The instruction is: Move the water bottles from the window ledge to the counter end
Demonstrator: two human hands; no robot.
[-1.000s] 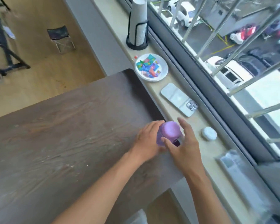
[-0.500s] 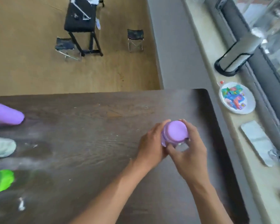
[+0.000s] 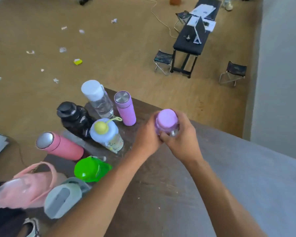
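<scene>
Near the middle of the frame, the left hand and right hand both clasp a purple-lidded bottle above the dark surface. Left of it stands a cluster of bottles, among them a lilac flask and a pink flask. No writing is legible on any bottle.

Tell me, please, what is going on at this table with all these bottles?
A person is holding a purple-lidded bottle in both hands, the left hand and right hand wrapped around its sides, over the dark wooden counter. At the counter's end stands a cluster of other bottles, among them a lilac flask, a clear bottle with a white cap, a black bottle, a pink flask and a green-lidded one.
</scene>
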